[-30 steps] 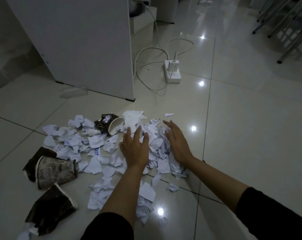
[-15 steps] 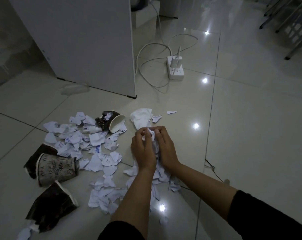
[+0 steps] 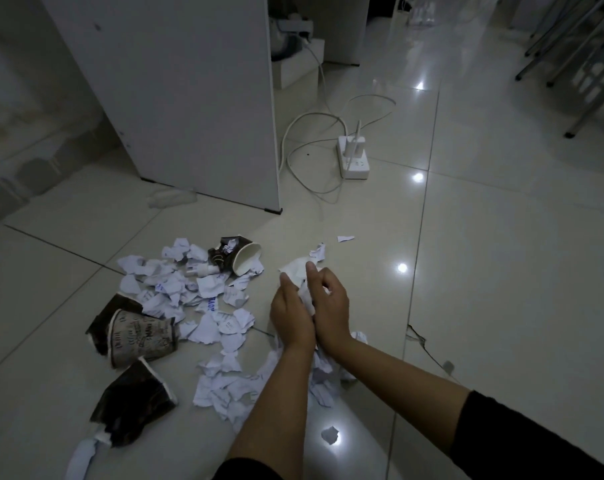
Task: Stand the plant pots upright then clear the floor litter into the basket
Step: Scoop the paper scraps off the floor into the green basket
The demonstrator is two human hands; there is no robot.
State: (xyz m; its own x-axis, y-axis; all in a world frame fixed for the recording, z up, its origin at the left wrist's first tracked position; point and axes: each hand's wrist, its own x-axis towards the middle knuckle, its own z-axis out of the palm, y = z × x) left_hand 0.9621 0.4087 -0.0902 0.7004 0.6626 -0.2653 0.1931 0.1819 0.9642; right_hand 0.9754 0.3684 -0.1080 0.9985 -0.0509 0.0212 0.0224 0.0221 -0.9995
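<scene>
Flanking the paper scraps (image 3: 203,289): crushed cups (image 3: 141,337), power strip (image 3: 354,161).

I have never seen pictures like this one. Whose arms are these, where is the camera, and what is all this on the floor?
There is no machine here. A person wears a camera on the head, and it looks forward and down, so you see that person's own arms in dark sleeves.

The left hand and the right hand are pressed together around a bunch of torn white paper scraps, scooping them off the tiled floor.

More paper scraps lie scattered to the left. Among them lie crushed dark paper cups, all on their sides; one cup lies further back with its white inside showing.

Behind stands a white cabinet panel. To its right a white power strip lies on the floor with its looping cable. No basket is visible.
</scene>
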